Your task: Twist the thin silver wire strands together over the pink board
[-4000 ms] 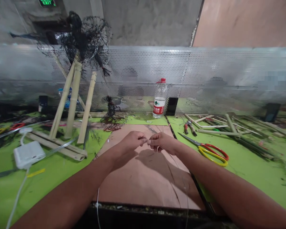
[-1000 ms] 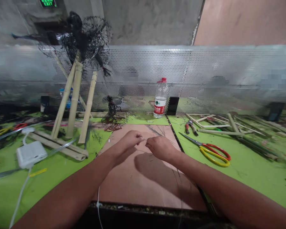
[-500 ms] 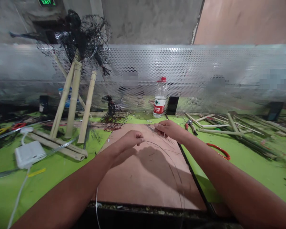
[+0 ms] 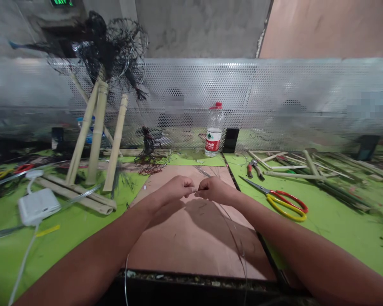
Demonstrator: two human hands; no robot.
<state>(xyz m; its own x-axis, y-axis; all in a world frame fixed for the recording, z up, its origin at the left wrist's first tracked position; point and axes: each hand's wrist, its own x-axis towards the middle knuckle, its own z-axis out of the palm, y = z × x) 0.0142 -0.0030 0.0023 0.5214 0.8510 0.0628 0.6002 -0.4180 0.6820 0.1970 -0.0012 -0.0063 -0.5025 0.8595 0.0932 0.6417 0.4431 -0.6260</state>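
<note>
My left hand (image 4: 181,187) is closed in a pinch over the middle of the brown board (image 4: 166,246). Fingertip to fingertip with it, almost touching, my right hand (image 4: 213,190) is pinched shut too. A thin wire (image 4: 232,229) runs from between the fingertips, bends past the right hand and drops toward the board's front edge. What lies right inside the two pinches is too small to see clearly. Behind the right hand, a few loose wire pieces (image 4: 202,171) lie on the board.
Scissors with red and yellow handles (image 4: 287,206) and pliers (image 4: 255,169) lie right. Behind stand a water bottle (image 4: 213,136) and a phone-like black slab (image 4: 231,140). On the left are upright bamboo poles (image 4: 98,131) topped with tangled black wire, and a white adapter (image 4: 40,206).
My right hand has come down and left from the loose wire pieces to meet my left hand's fingertips. The scissors, mostly covered by the right arm before, now show fully.
</note>
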